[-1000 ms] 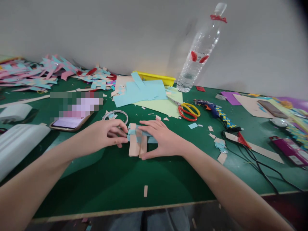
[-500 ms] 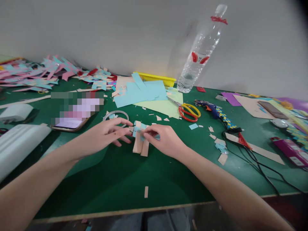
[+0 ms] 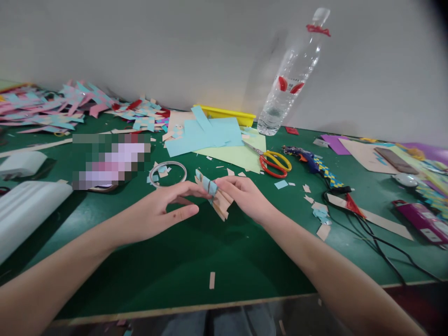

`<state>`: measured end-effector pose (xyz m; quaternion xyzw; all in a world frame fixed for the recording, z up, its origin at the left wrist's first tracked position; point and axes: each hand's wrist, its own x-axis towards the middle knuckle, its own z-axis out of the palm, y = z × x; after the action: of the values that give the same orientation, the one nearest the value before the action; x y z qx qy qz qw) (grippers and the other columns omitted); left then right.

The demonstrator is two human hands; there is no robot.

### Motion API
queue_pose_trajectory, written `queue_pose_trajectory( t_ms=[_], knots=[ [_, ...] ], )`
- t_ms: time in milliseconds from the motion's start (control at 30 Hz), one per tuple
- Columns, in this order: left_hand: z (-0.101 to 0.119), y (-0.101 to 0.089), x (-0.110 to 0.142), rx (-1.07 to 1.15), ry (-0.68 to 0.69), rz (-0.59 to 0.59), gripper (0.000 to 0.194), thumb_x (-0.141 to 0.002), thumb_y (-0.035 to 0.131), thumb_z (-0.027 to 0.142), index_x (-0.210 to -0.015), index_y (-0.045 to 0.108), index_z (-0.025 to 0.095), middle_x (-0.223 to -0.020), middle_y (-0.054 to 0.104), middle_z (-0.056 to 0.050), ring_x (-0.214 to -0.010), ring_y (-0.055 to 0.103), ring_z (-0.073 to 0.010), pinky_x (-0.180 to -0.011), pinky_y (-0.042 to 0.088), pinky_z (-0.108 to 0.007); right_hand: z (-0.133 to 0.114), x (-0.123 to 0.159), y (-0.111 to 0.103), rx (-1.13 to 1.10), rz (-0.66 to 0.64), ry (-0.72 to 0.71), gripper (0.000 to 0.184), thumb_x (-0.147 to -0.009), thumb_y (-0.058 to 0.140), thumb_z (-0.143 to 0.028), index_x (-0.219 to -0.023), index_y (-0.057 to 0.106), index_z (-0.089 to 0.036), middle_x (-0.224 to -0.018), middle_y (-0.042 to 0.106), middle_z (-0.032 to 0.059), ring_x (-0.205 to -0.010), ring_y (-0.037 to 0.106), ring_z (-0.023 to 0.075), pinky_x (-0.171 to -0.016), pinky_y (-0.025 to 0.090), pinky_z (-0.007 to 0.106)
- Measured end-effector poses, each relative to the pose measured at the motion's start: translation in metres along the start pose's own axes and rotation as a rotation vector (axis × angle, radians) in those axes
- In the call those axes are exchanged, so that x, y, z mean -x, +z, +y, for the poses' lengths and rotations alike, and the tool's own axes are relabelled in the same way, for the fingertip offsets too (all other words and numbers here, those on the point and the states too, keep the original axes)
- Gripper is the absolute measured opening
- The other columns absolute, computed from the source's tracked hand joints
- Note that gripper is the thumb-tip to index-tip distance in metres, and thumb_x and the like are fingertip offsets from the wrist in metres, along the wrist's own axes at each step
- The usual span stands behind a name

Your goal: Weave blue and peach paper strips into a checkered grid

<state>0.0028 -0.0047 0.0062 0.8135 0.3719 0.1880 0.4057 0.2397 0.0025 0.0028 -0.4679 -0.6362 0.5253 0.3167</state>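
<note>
Tipping the woven paper piece (image 3: 221,205) up from its flatter pose moments earlier, you angle it over the middle of the green table (image 3: 168,275). Your right hand (image 3: 247,193) pinches it, apparently steadying the weave; your open left hand (image 3: 164,207) touches its left side, thumb apart.

No legible text; bottle label (image 3: 290,85) print blurred.

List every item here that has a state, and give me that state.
Woven paper piece: bent, held off the table
Right hand: pinching the piece
Left hand: thumb spread, fingertips at the piece
Bottle: capped
Phone: screen lit
Scissors: lying down, unheld
Ring: lying flat
Blue sheets: overlapping
</note>
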Motion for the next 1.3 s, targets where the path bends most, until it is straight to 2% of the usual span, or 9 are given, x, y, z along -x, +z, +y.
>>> queue_pose_trajectory(
  t_ms=[100, 300, 567, 700, 800, 900, 1033, 1133, 1300],
  knots=[
    [0.002, 0.001, 0.001, -0.148, 0.09, 0.043, 0.033, -0.097, 0.053, 0.044, -0.126, 0.057, 0.03, -0.129, 0.065, -0.004, -0.109, 0.066, -0.0221, -0.088, 0.058, -0.033, 0.0, 0.0, 0.0, -0.158, 0.006, 0.061, 0.031, -0.083, 0.068, -0.046, -0.097, 0.072, -0.018, -0.088, 0.07, 0.0016, -0.077, 0.06, 0.0129, -0.071, 0.045, 0.025],
    [0.0, 0.004, 0.0, -0.374, 0.458, 0.128, 0.018, -0.096, 0.055, 0.028, -0.113, 0.062, 0.025, -0.128, 0.067, -0.004, -0.125, 0.057, -0.0221, -0.112, 0.04, -0.041, 0.0, 0.0, 0.003, -0.434, 0.0, 0.154, 0.016, -0.076, 0.077, -0.031, -0.084, 0.071, -0.019, -0.08, 0.067, -0.0024, -0.07, 0.058, 0.0088, -0.068, 0.045, 0.022],
    [0.004, 0.005, 0.002, -0.349, 0.533, 0.243, 0.016, -0.096, 0.053, 0.024, -0.107, 0.064, 0.027, -0.126, 0.068, -0.003, -0.121, 0.06, -0.0214, -0.108, 0.039, -0.041, -0.001, -0.002, -0.001, -0.595, 0.022, 0.283, 0.006, -0.08, 0.072, -0.024, -0.084, 0.071, -0.019, -0.079, 0.068, -0.001, -0.074, 0.063, 0.0105, -0.068, 0.049, 0.022],
    [0.004, 0.003, 0.002, -0.282, 0.433, 0.341, 0.02, -0.098, 0.047, 0.024, -0.111, 0.062, 0.028, -0.118, 0.07, -0.002, -0.115, 0.061, -0.0197, -0.101, 0.045, -0.037, 0.002, -0.005, -0.008, -0.423, 0.005, 0.327, 0.006, -0.078, 0.075, -0.025, -0.081, 0.072, -0.02, -0.076, 0.068, 0.0005, -0.072, 0.062, 0.013, -0.066, 0.05, 0.026],
    [0.0, 0.0, 0.0, -0.305, 0.21, 0.451, 0.02, -0.098, 0.046, 0.03, -0.109, 0.063, 0.027, -0.11, 0.071, -0.002, -0.104, 0.066, -0.0208, -0.088, 0.052, -0.033, 0.004, -0.006, -0.013, -0.207, -0.058, 0.275, 0.009, -0.079, 0.074, -0.029, -0.084, 0.073, -0.02, -0.074, 0.067, 0.0005, -0.071, 0.061, 0.0143, -0.067, 0.051, 0.029],
    [-0.005, 0.0, -0.003, -0.361, 0.033, 0.431, 0.027, -0.098, 0.045, 0.041, -0.11, 0.063, 0.025, -0.112, 0.07, -0.005, -0.099, 0.067, -0.0242, -0.072, 0.054, -0.031, 0.005, -0.005, -0.013, 0.019, -0.129, 0.173, 0.016, -0.083, 0.07, -0.03, -0.095, 0.075, -0.02, -0.079, 0.07, 0.0007, -0.075, 0.063, 0.0147, -0.073, 0.052, 0.031],
    [-0.013, 0.006, -0.008, -0.483, 0.115, 0.345, 0.032, -0.098, 0.043, 0.043, -0.109, 0.063, 0.022, -0.114, 0.069, -0.008, -0.109, 0.062, -0.0278, -0.093, 0.049, -0.042, 0.007, -0.003, -0.008, 0.186, -0.106, 0.042, 0.031, -0.087, 0.064, -0.031, -0.116, 0.068, -0.021, -0.104, 0.073, 0.0055, -0.095, 0.068, 0.0195, -0.087, 0.054, 0.038],
    [-0.018, 0.01, -0.011, -0.541, 0.164, 0.252, 0.03, -0.099, 0.043, 0.043, -0.108, 0.062, 0.022, -0.115, 0.069, -0.008, -0.111, 0.061, -0.0277, -0.096, 0.045, -0.044, 0.01, -0.002, -0.005, 0.317, -0.031, -0.142, 0.037, -0.088, 0.062, -0.032, -0.124, 0.062, -0.021, -0.119, 0.069, 0.0081, -0.11, 0.065, 0.0215, -0.094, 0.053, 0.041],
    [-0.024, 0.01, -0.011, -0.558, 0.172, 0.209, 0.031, -0.1, 0.043, 0.045, -0.11, 0.061, 0.021, -0.118, 0.067, -0.009, -0.113, 0.059, -0.0267, -0.099, 0.043, -0.045, 0.014, -0.002, -0.007, 0.59, 0.076, -0.358, 0.032, -0.092, 0.056, -0.026, -0.123, 0.059, -0.02, -0.12, 0.068, 0.0083, -0.116, 0.06, 0.0238, -0.094, 0.051, 0.043]
  ],
)
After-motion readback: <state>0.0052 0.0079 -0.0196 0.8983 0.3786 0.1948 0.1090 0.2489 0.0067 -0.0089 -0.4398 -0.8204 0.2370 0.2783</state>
